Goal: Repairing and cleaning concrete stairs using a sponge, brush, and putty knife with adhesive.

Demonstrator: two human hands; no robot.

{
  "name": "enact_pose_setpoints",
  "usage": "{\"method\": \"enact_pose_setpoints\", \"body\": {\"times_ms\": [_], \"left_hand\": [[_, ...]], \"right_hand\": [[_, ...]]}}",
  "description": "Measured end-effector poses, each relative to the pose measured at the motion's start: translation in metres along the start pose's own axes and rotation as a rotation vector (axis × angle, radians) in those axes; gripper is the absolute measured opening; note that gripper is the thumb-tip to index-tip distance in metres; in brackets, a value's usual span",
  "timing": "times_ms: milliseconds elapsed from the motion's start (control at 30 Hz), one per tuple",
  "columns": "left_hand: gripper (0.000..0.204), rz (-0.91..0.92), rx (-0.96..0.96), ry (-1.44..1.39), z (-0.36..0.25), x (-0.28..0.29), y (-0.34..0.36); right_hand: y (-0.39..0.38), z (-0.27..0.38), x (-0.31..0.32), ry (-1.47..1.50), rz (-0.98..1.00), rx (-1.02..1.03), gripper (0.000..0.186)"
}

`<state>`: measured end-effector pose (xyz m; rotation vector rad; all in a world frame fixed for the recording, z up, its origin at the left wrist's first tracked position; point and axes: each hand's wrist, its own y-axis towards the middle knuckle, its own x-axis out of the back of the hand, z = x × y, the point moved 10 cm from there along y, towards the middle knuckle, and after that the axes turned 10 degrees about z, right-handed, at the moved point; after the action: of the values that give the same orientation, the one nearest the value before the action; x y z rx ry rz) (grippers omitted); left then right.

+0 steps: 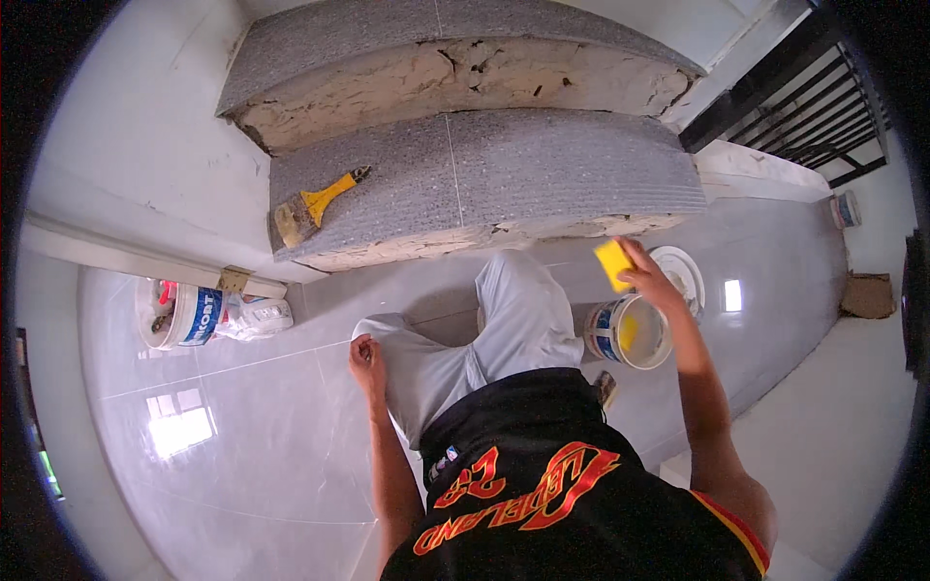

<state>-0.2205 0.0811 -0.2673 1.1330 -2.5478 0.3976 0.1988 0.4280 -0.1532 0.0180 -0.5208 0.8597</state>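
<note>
My right hand (pixel 639 266) grips a yellow sponge (pixel 612 264), raised just above a white bucket (pixel 647 332) on the floor to my right. Inside that bucket a yellow patch shows in the liquid; I cannot tell whether it is an object or a reflection. A round white lid (pixel 678 276) lies beyond it, partly behind my wrist. My left hand (pixel 366 358) rests by my left knee, on the grey trousers, with its fingers curled in; whether they hold anything is hidden. Ahead, a wide brush with a yellow handle (pixel 325 198) lies on the lower grey stair tread (pixel 387 184).
Two stone-topped steps with rough, unfinished risers (pixel 465 77) rise in front. At left, a bucket of tools (pixel 184 315) stands by a white bag (pixel 257 317). A black railing (pixel 804 111) runs at upper right. Along the right wall sits a brown box (pixel 867 295).
</note>
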Motion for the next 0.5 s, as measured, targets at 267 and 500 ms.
{"method": "enact_pose_setpoints", "body": {"times_ms": [267, 500], "left_hand": [[0.019, -0.024, 0.012, 0.028, 0.005, -0.001, 0.002], [0.019, -0.012, 0.01, 0.103, -0.002, -0.001, -0.005]], "right_hand": [[0.131, 0.156, -0.115, -0.604, -0.103, 0.524, 0.053], [0.145, 0.068, -0.06, -0.402, 0.155, 0.292, 0.034]]}}
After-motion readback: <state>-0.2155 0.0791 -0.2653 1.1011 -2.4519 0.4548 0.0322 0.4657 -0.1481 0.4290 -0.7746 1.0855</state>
